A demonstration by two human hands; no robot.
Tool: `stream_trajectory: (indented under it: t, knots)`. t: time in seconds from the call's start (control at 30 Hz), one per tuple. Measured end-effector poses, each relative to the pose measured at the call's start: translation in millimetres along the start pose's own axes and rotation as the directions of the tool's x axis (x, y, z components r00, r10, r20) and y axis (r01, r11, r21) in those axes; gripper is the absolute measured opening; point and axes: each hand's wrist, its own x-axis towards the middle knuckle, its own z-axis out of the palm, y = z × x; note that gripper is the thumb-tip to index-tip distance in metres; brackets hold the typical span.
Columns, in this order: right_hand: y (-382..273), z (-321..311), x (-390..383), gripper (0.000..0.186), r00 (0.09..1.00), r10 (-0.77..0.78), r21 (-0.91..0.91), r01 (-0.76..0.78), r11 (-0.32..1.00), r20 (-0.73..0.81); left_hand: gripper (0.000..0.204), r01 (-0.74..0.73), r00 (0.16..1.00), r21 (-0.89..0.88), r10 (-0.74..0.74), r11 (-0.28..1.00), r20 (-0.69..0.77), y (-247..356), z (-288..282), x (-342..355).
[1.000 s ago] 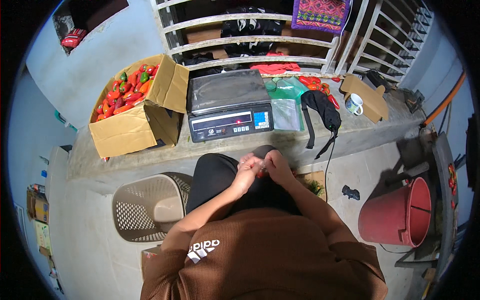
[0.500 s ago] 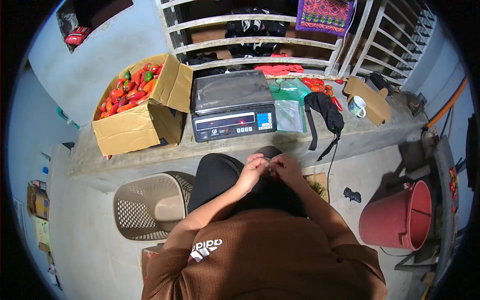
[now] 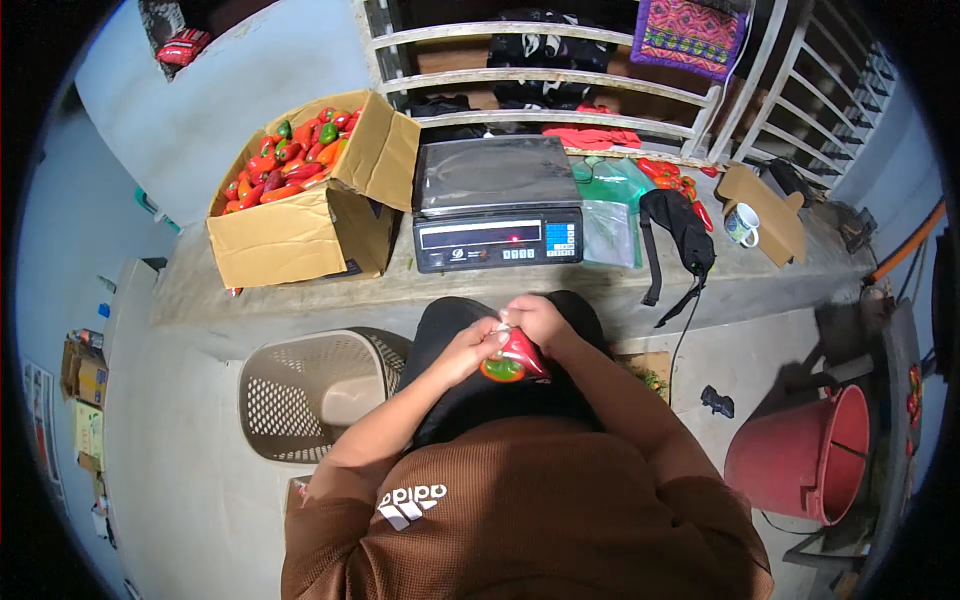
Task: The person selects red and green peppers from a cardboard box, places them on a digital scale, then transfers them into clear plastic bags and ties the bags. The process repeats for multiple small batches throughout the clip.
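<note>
My left hand (image 3: 478,346) and my right hand (image 3: 529,320) meet over my lap, both closed on the top of a small clear plastic bag (image 3: 515,355) holding red and green peppers. Behind them on the concrete ledge is a black digital scale (image 3: 498,236) with a bare metal top. A cardboard box (image 3: 270,245) full of red, orange and green peppers (image 3: 300,160) stands left of the scale. Clear and green plastic bags (image 3: 607,228) lie on its right.
Loose peppers (image 3: 670,175), a black strapped pouch (image 3: 682,230), a mug (image 3: 742,225) and a flattened carton (image 3: 775,215) share the ledge (image 3: 330,305). A beige basket (image 3: 280,395) and red bucket (image 3: 760,460) flank me on the floor. A white grille (image 3: 520,75) backs the ledge.
The bag of peppers, mostly hidden between my hands before, now shows below them. My right hand has moved up and left. The view has shifted, with the surroundings appearing further right.
</note>
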Motion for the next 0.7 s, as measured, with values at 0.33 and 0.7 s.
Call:
stream_trajectory:
  t: [0.33, 0.7]
  knots:
    - [-26.7, 40.2, -13.4, 0.046, 0.864, 0.078, -0.195, 0.024, 0.980, 0.497, 0.009, -0.024, 0.993, -0.507, -0.037, 0.861, -0.111, -14.1, -37.1, -75.0]
    - [-226.7, -10.4, -106.1, 0.092, 0.144, -0.950, 0.134, 0.985, 0.111, -0.275, 0.032, -0.293, 0.926, 0.784, 0.365, 0.547, 0.092, 13.6, 10.8, -14.6]
